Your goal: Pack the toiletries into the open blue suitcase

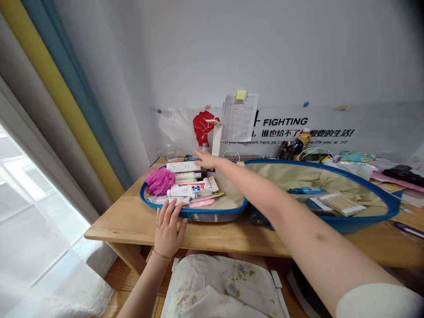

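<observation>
My left hand (170, 227) lies with spread fingers over the near blue rim of the suitcase's left half (232, 207), holding nothing. My right hand (207, 160) reaches across to the far side of this half, fingers stretched out and apart, at the right end of a white box (183, 167). Its fingertips are beside or touching the box; I cannot tell which. Inside this half lie a pink bath puff (160, 181), a white tube (180, 191), a toothpaste box (195, 185) and a pink item (202, 202). My forearm crosses over the middle of the suitcase.
The suitcase's right half (285, 170) holds a blue item (306, 190) and a pack of cotton swabs (342, 204). Behind stand a white lamp (217, 139) and a glass (171, 153). A purple pen (409, 229) lies at right on the wooden table (115, 221). Curtains (66, 88) hang at left.
</observation>
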### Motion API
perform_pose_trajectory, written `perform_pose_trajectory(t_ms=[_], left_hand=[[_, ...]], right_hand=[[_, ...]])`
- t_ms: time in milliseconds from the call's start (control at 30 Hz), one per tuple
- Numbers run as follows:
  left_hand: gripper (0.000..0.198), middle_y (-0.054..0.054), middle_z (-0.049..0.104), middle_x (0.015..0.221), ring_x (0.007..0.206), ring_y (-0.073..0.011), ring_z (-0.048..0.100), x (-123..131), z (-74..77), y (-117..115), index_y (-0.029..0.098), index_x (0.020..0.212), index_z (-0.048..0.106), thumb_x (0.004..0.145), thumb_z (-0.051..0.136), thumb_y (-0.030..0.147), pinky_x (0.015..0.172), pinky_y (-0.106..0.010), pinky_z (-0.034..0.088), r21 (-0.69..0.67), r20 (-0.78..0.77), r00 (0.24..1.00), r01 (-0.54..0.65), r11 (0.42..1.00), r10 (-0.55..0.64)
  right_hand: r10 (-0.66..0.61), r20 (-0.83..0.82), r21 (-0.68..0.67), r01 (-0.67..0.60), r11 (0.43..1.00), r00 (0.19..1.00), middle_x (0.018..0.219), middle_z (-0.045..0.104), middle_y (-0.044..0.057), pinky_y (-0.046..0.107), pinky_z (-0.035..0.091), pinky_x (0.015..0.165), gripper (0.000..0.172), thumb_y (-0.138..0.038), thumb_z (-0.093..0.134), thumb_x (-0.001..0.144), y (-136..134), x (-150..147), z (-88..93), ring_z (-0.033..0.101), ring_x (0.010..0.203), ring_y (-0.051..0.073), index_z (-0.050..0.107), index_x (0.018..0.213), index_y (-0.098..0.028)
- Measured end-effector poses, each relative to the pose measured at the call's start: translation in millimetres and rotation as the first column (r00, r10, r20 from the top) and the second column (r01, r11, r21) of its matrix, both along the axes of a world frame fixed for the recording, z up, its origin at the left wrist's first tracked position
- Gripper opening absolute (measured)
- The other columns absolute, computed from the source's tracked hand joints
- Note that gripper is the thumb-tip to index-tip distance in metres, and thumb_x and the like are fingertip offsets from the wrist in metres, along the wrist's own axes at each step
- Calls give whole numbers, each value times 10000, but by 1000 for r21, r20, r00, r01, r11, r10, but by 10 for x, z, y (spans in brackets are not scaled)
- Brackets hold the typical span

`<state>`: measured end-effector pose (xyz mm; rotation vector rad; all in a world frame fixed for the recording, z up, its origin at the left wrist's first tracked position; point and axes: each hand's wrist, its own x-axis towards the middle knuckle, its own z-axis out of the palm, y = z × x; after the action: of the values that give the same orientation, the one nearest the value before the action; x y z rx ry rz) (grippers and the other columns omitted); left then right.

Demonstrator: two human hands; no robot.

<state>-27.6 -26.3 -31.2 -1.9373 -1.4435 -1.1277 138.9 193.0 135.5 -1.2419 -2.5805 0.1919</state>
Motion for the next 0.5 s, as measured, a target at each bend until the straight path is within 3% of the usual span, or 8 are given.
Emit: perform_pose_trajectory(t_ms=[67,133,233,367,500], left_hand=[[537,-131,501,1425,1424,-282,307,0,6,3,215,1459,384,932,483,252,1173,-486,201,22,-7,1000,6,1000,-6],[527,-135,506,1418,1422,-282,309,3,15,1,206,1450,394,933,484,256,1172,-481,202,35,-10,1000,6,999,-6],[522,-138,516,1407,1419,-283,314,11,29,-5,202,1446,400,934,486,261,1171,-478,205,38,-12,1000,2,999,-2],[524,-130,530,1394,1418,-281,317,20,37,-8,216,1449,399,934,483,265,1171,-481,204,42,-2,1000,-5,999,5],[529,-125,519,1408,1419,-282,317,16,25,-2,219,1454,395,935,474,277,1172,-479,207,27,2,1000,-7,1000,7]], right_hand=[[-40,-1,-24,40,999,999,1356,529,102,465,454,1007,418,-388,524,925,29,405,168,543,1187,224,527,1292,-189],[-95,28,-76,97,992,995,1311,594,76,353,434,1029,371,-336,406,965,50,895,298,575,1152,175,569,1266,-194],[-187,123,-170,207,964,975,1126,695,87,305,481,929,402,-341,388,935,13,1628,310,655,983,174,631,1197,-157],[-238,301,-278,323,904,924,1007,725,98,337,507,845,386,-315,642,712,-158,2286,-20,670,919,237,710,1061,-165],[-238,422,-325,391,861,875,954,723,102,349,508,783,403,-225,730,536,-269,2506,-399,663,884,269,737,935,-169]])
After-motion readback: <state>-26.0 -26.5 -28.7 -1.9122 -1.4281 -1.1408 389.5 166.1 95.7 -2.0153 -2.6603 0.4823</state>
